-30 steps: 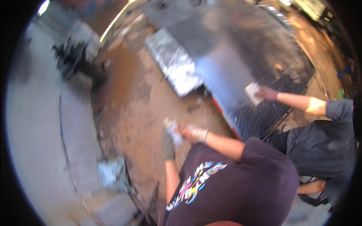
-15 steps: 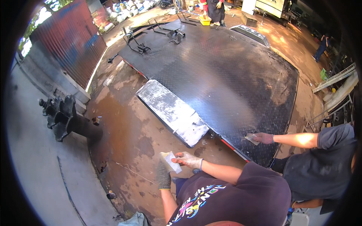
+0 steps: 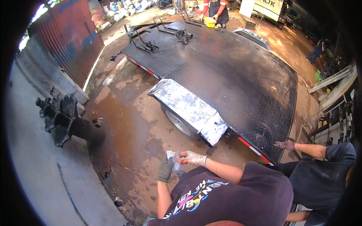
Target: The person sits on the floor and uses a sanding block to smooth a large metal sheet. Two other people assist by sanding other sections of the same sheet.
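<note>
A pale, stiff folded sheet, looking like sandpaper, is between my hands, low in front of me. My left hand, in a dark grey knit glove, closes on its left side. On the other side, my right hand, in a whitish glove with orange fingertips, pinches the sheet. Beyond my hands is a trailer fender with patchy white and grey coating, above a wheel. The fender adjoins a black tread-plate trailer deck. Neither hand touches the fender.
At right, a co-worker's gloved hand is by the deck corner. Another person handles a yellow tub at the far edge. Black metal frames stand on the deck. A black ornate post lies at left by a grey wall.
My hands have drawn closer together on the sheet. The view has shifted, uncovering the wheel under the fender. The co-worker's hand has moved right to the deck's corner.
</note>
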Available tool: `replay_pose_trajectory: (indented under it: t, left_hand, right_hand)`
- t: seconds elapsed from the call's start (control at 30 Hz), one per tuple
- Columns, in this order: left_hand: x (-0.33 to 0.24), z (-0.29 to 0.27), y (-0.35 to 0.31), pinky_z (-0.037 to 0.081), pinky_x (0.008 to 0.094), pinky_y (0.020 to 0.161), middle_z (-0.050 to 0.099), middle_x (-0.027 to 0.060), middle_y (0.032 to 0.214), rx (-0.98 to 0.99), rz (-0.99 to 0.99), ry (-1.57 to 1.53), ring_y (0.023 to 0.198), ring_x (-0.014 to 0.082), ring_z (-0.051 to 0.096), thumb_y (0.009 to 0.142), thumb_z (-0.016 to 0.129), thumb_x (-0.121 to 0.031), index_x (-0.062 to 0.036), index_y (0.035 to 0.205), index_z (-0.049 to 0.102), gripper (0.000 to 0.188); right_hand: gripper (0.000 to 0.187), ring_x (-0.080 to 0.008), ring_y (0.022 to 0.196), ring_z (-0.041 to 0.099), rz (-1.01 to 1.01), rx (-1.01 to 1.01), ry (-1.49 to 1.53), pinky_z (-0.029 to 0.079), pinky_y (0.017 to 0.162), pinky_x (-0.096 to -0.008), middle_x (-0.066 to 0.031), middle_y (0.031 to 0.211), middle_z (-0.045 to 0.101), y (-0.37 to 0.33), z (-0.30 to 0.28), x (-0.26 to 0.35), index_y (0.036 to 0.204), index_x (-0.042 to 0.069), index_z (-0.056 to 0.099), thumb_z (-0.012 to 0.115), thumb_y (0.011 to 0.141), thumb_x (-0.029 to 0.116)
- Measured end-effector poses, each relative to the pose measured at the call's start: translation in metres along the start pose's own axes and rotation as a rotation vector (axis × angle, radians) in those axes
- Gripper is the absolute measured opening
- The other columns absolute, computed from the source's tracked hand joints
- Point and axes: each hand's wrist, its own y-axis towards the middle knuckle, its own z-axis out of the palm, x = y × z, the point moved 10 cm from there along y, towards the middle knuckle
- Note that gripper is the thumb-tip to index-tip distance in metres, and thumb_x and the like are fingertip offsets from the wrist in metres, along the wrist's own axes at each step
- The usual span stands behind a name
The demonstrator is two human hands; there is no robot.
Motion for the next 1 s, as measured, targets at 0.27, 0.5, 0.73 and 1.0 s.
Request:
replay_pose_trajectory:
  t: [0.27,0.5,0.73,1.0]
  left_hand:
    - [-0.039,-0.029,0.055,0.054,0.0326,0.081,0.069,0.0093,0.108,0.106,-0.056,0.279,0.092,0.0159,0.064,0.103,0.059,-0.027,-0.0014,0.121,0.063,0.032]
    - [-0.012,0.007,0.140,0.056,0.0306,0.083,0.069,0.0077,0.112,0.332,-0.262,-0.256,0.094,0.0146,0.066,0.103,0.056,-0.036,-0.0016,0.127,0.063,0.042]
    - [-0.066,0.011,0.225,0.052,0.0332,0.097,0.068,0.0109,0.126,0.324,-0.190,0.132,0.108,0.0175,0.065,0.101,0.058,-0.022,0.0011,0.138,0.057,0.044]
    - [-0.151,0.038,0.308,0.052,0.0332,0.088,0.073,0.0105,0.107,0.300,-0.046,0.384,0.096,0.0156,0.066,0.094,0.069,-0.026,0.0009,0.123,0.067,0.040]
  right_hand:
    - [0.023,0.0007,0.051,0.047,-0.062,-0.415,-0.033,0.035,0.042,-0.0165,0.0018,0.081,0.062,0.023,-0.002,0.044,0.110,-0.004,0.059,0.070,0.096,0.010]
    - [0.022,0.0035,0.047,0.045,-0.190,-0.538,0.212,0.033,0.039,-0.0125,0.0103,0.066,0.055,0.028,-0.083,0.069,0.113,0.001,0.062,0.071,0.098,0.014]
    - [0.033,0.0022,0.045,0.041,-0.138,-0.620,-0.069,0.033,0.041,-0.0157,0.0101,0.065,0.053,0.084,-0.143,0.142,0.117,0.001,0.061,0.075,0.095,0.020]
    - [0.046,-0.0096,0.089,0.067,-0.323,-0.523,0.075,0.054,0.080,-0.0242,-0.0032,0.106,0.071,0.107,-0.239,0.186,0.133,-0.003,0.055,0.074,0.095,0.013]
